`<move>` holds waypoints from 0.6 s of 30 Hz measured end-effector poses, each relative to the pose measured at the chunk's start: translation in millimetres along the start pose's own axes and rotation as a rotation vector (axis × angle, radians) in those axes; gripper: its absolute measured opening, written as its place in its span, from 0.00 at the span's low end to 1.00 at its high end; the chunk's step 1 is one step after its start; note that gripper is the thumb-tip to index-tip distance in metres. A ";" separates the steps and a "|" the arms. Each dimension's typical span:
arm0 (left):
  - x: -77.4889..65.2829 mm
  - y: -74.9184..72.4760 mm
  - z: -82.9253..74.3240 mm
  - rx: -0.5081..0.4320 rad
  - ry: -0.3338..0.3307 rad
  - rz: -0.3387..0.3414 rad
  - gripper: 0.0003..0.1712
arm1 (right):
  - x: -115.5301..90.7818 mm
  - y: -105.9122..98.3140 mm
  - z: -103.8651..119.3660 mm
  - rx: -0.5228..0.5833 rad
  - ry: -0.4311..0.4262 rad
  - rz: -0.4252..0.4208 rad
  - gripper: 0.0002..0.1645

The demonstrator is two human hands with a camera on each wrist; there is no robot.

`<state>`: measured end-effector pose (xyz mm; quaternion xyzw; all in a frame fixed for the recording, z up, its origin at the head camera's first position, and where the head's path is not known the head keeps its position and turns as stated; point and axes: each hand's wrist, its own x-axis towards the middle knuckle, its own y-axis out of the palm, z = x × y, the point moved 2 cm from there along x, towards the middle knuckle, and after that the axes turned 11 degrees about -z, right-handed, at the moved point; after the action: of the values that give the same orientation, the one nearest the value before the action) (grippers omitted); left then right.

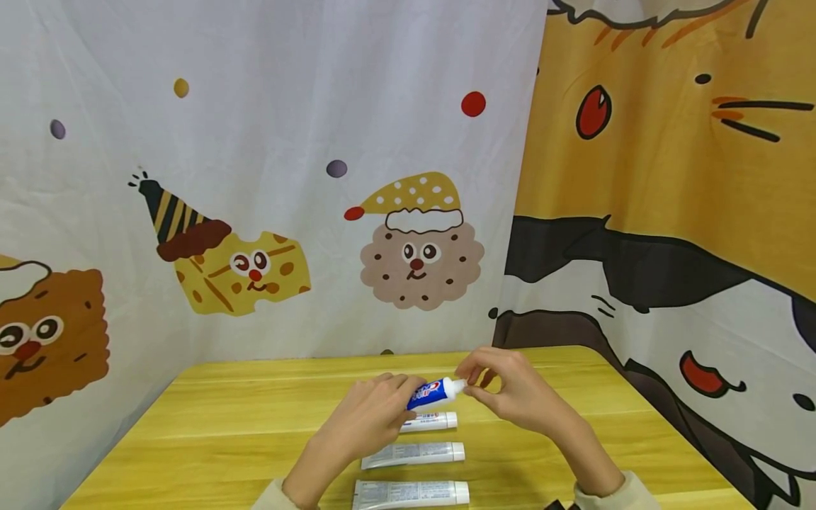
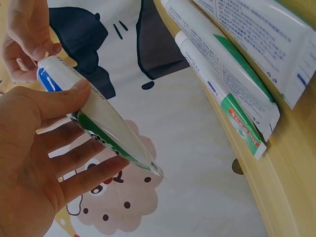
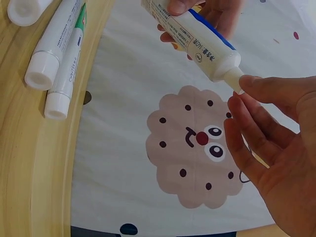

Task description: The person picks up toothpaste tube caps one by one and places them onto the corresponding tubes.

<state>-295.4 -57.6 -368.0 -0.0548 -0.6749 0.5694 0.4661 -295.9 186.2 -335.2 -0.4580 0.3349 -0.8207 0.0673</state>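
Note:
A blue, white and green toothpaste tube (image 1: pixel 428 394) is held over the table, its narrow white nozzle (image 3: pixel 230 77) pointing right. My left hand (image 1: pixel 372 411) grips the tube's body, thumb on one face and fingers behind it, as the left wrist view shows. At the nozzle tip, the thumb and forefinger of my right hand (image 1: pixel 519 388) pinch together; its other fingers are loosely bent. Just nearer than the held tube, a white tube (image 1: pixel 432 421) with a white cap lies partly behind my left hand.
Two more white-capped tubes (image 1: pixel 417 453), (image 1: pixel 414 494) lie in a row toward the front of the wooden table (image 1: pixel 255 397). A cartoon-printed curtain (image 1: pixel 408 85) hangs behind the table's far edge. Something dark (image 1: pixel 561 505) shows at the bottom by the right sleeve.

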 end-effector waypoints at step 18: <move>-0.3 1.2 0.3 0.002 -0.001 0.006 0.23 | 0.1 0.7 -1.5 -0.036 0.009 -0.004 0.18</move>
<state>-295.9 -57.5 -369.1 -0.0560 -0.6743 0.5716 0.4642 -297.3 186.4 -336.1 -0.4560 0.3489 -0.8168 0.0559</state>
